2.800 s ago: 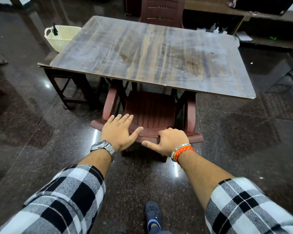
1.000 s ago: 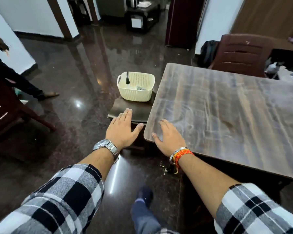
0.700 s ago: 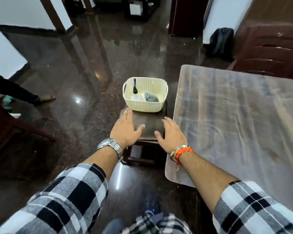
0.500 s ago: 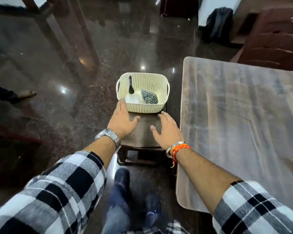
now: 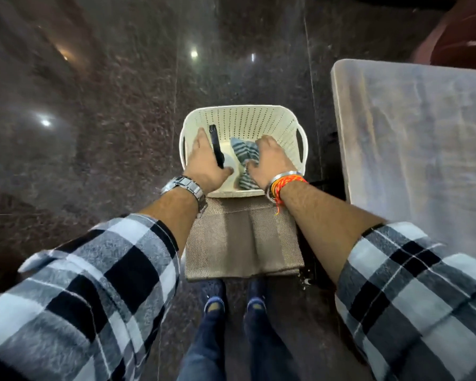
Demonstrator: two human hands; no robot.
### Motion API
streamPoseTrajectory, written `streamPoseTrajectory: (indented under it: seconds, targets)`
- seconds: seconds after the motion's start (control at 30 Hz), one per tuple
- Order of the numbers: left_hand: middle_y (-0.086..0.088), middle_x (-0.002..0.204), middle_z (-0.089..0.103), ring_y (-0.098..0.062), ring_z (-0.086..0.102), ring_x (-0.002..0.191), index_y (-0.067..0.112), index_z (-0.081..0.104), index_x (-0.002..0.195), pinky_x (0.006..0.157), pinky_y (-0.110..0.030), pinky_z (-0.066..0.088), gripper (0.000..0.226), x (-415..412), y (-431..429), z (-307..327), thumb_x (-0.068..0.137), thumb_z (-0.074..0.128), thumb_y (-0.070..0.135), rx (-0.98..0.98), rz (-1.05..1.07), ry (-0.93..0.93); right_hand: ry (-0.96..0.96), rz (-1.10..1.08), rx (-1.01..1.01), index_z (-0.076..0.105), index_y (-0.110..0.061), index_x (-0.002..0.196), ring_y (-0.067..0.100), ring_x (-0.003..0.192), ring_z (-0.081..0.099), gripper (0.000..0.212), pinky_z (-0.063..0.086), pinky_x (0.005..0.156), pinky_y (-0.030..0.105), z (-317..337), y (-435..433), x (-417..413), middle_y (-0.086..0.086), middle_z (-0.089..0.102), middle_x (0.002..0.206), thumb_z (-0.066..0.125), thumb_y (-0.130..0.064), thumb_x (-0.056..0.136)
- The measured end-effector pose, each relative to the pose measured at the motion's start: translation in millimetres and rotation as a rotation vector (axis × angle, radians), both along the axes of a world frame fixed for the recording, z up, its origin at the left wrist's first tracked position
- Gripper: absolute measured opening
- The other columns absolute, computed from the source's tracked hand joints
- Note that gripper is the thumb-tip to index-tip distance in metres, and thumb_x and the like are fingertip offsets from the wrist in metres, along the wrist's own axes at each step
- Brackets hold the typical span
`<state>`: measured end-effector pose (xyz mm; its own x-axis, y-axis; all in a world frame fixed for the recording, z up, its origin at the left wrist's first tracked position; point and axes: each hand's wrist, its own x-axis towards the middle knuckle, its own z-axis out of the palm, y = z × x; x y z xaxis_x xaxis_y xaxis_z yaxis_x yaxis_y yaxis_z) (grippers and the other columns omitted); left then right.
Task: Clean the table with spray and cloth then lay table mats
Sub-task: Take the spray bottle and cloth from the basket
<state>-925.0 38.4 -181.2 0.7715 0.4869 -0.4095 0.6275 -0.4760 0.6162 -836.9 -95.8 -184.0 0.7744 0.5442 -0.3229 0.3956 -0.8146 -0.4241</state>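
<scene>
Our hands, lately flat on the stool, now reach into the cream perforated plastic basket (image 5: 259, 116) at twelve o'clock. Left hand (image 5: 204, 158) spread beside the black-nozzled white spray bottle (image 5: 217, 149); right hand (image 5: 270, 158) spread on the blue-striped cloth (image 5: 243, 151), neither gripped yet. Brown woven table mats (image 5: 242, 243) wait at six o'clock; cleaning is unstarted.

We see the basket (image 5: 242, 119) on the stool's far end, table mats (image 5: 242, 243) before it; spray bottle (image 5: 217, 152) left and cloth (image 5: 243, 154) right inside; table (image 5: 412, 138) to the right.

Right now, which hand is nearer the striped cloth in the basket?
Right. The right hand is over the striped cloth, fingers on it. The left hand is at the spray bottle on the basket's left side, apart from the cloth.
</scene>
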Motion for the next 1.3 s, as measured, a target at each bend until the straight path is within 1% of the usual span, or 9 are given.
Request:
streamPoseTrajectory:
  seconds: [0.13, 0.23, 0.4, 0.53, 0.67, 0.8, 0.93, 1.17, 1.3]
  targets:
    - [-0.014, 0.133, 0.061, -0.034, 0.06, 0.123, 0.002, 0.033, 0.149, 0.095, -0.032, 0.044, 0.1, 13.3, 8.1, -20.5, 0.072, 0.094, 0.019, -0.073, 0.002, 0.017, 0.158, 0.129, -0.305, 0.051, -0.007, 0.131, 0.031, 0.117, 0.053, 0.046, 0.042, 0.103, 0.037, -30.2, 27.0, 31.3, 0.015, 0.055, 0.13, 0.052, -0.028, 0.09]
    - [0.003, 0.095, 0.059, -0.024, 0.06, 0.092, 0.005, 0.042, 0.137, 0.07, -0.016, 0.034, 0.075, 15.4, 11.4, -29.2, 0.079, 0.089, 0.015, -0.066, -0.014, -0.033, 0.263, 0.271, -0.515, 0.057, -0.003, 0.123, 0.03, 0.116, 0.055, 0.037, 0.045, 0.099, 0.039, -41.3, 37.4, 41.8, 0.015, 0.058, 0.128, 0.043, -0.022, 0.094]
    - [0.006, 0.084, 0.058, -0.02, 0.058, 0.084, 0.013, 0.047, 0.137, 0.076, -0.028, 0.048, 0.059, 12.6, 6.1, -43.1, 0.089, 0.081, 0.021, -0.074, 0.073, -0.114, 0.318, 0.342, -0.683, 0.041, -0.008, 0.138, 0.036, 0.128, 0.044, 0.056, 0.04, 0.103, 0.04, -59.9, 35.9, 34.1, 0.021, 0.039, 0.145, 0.051, -0.026, 0.086]
    - [0.004, 0.08, 0.051, -0.008, 0.052, 0.07, 0.015, 0.051, 0.131, 0.062, -0.004, 0.043, 0.041, 12.5, -2.2, -40.2, 0.096, 0.072, 0.01, -0.137, 0.143, -0.179, 0.276, 0.108, -0.484, 0.052, -0.007, 0.129, 0.037, 0.12, 0.051, 0.055, 0.047, 0.099, 0.041, -63.2, 27.4, 23.9, 0.015, 0.045, 0.138, 0.063, -0.031, 0.08]
    - [-0.011, 0.096, 0.064, -0.026, 0.064, 0.089, 0.03, 0.051, 0.115, 0.087, -0.041, 0.056, 0.029, 10.3, -14.0, -17.4, 0.09, 0.065, 0.034, -0.09, 0.2, -0.438, -0.11, -0.039, -0.136, 0.068, -0.006, 0.099, 0.035, 0.097, 0.063, 0.023, 0.049, 0.073, 0.034, -23.4, 10.8, 18.5, 0.017, 0.068, 0.101, 0.053, -0.016, 0.085]
    - [-0.017, 0.083, 0.055, -0.021, 0.049, 0.071, -0.001, 0.057, 0.098, 0.067, -0.027, 0.032, 0.02, 21.3, -29.7, 37.3, 0.089, 0.069, 0.013, 0.081, 0.154, -0.587, -0.221, -0.37, 0.167, 0.063, -0.007, 0.084, 0.037, 0.084, 0.061, 0.018, 0.047, 0.068, 0.036, 35.7, -14.1, 15.4, 0.015, 0.068, 0.087, 0.054, -0.022, 0.083]
    - [-0.013, 0.083, 0.055, -0.033, 0.055, 0.079, 0.013, 0.049, 0.088, 0.068, -0.032, 0.031, 0.018, 44.1, -72.4, 88.7, 0.084, 0.065, 0.019, -0.008, 0.017, -0.562, -0.4, -0.71, 0.516, 0.047, -0.012, 0.064, 0.035, 0.073, 0.055, 0.021, 0.038, 0.067, 0.035, 100.8, -70.4, 22.0, 0.013, 0.059, 0.069, 0.065, -0.017, 0.073]
    - [-0.023, 0.1, 0.07, -0.043, 0.063, 0.097, 0.009, 0.056, 0.085, 0.077, -0.042, 0.046, 0.016, 66.5, -184.1, 147.8, 0.09, 0.061, 0.023, -0.121, -0.175, -0.304, -0.385, -0.841, 0.197, 0.059, 0.001, 0.093, 0.042, 0.094, 0.057, 0.02, 0.044, 0.078, 0.04, 147.4, -212.9, 29.3, 0.024, 0.06, 0.1, 0.056, -0.015, 0.081]
    - [-0.02, 0.092, 0.075, -0.041, 0.071, 0.085, 0.006, 0.064, 0.084, 0.079, -0.041, 0.059, 0.035, 77.1, -231.2, 158.7, 0.078, 0.051, 0.038, -0.175, -0.233, -0.206, -0.351, -0.844, 0.082, 0.059, -0.001, 0.097, 0.041, 0.098, 0.056, 0.023, 0.046, 0.082, 0.041, 142.7, -273.9, 20.3, 0.023, 0.059, 0.105, 0.055, -0.015, 0.08]
